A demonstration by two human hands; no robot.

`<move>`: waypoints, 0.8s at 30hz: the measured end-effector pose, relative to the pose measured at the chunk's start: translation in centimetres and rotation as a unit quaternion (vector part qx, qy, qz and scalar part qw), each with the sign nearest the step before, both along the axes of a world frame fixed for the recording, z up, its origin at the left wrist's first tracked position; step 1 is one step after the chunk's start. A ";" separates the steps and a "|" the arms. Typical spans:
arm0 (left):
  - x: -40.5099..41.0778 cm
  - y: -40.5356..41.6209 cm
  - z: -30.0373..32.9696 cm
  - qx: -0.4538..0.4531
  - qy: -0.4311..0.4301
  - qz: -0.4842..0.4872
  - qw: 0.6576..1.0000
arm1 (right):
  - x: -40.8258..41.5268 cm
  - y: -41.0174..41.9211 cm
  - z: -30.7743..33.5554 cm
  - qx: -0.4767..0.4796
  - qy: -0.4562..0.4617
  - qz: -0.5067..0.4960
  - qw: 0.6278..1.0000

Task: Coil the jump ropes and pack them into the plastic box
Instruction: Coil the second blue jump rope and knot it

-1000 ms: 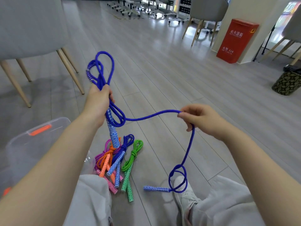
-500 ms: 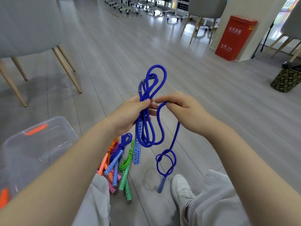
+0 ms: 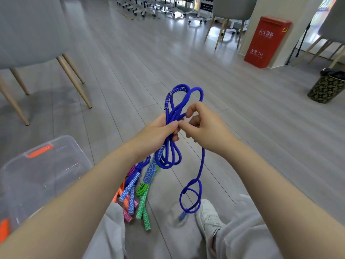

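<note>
Right now the left hand [image 3: 158, 133] grips a bundle of blue jump rope [image 3: 172, 116] in several loops, thumb pressed across the strands, a blue-and-white patterned handle [image 3: 151, 170] hanging below the fist. The right hand [image 3: 203, 128] pinches the same rope just beside it, and a loose tail drops from there into a loop [image 3: 190, 199] above the floor [image 3: 168, 58]. Coiled ropes [image 3: 134, 191] in orange, pink, blue and green lie on the floor beside the clear plastic box [image 3: 33, 176], which is cut off at the left edge. A red cabinet [image 3: 267, 42] bears white characters and "119". The tail's far handle is blurred.
</note>
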State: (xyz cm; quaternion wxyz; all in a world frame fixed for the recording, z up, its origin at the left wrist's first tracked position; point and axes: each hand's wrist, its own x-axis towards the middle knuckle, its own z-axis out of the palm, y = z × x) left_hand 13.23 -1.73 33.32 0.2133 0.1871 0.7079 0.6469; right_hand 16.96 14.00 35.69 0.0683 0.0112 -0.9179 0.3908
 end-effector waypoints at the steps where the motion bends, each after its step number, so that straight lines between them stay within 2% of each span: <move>1: 0.1 0.1 -0.1 -0.004 0.014 0.013 1.000 | 0.1 0.1 -0.1 -0.019 -0.022 0.000 1.000; 5: 0.0 0.2 -0.1 -0.002 0.021 0.045 0.999 | -0.1 1.2 -0.6 -0.147 -0.109 0.045 0.982; 7: -0.3 -0.1 0.2 0.030 0.009 0.057 0.998 | -0.3 2.3 -1.1 -0.167 -0.167 0.077 0.969; 11: -0.5 -0.6 1.1 0.166 -0.050 0.041 0.984 | -0.2 3.1 -2.8 -0.112 -0.263 0.134 0.949; 14: -0.8 -1.2 1.5 0.252 -0.087 0.009 0.964 | 0.0 2.7 -4.1 -0.064 -0.290 0.156 0.942; 17: -1.4 -1.9 1.8 0.290 -0.102 0.001 0.952 | -0.2 2.9 -4.5 -0.008 -0.295 0.145 0.944; 20: -2.2 -2.6 1.8 0.266 -0.080 0.042 0.960 | -0.5 3.2 -3.7 -0.024 -0.269 0.109 0.957; 24: -2.9 -3.0 0.8 0.113 -0.004 0.104 0.988 | -0.7 3.6 -1.8 -0.114 -0.171 0.020 0.978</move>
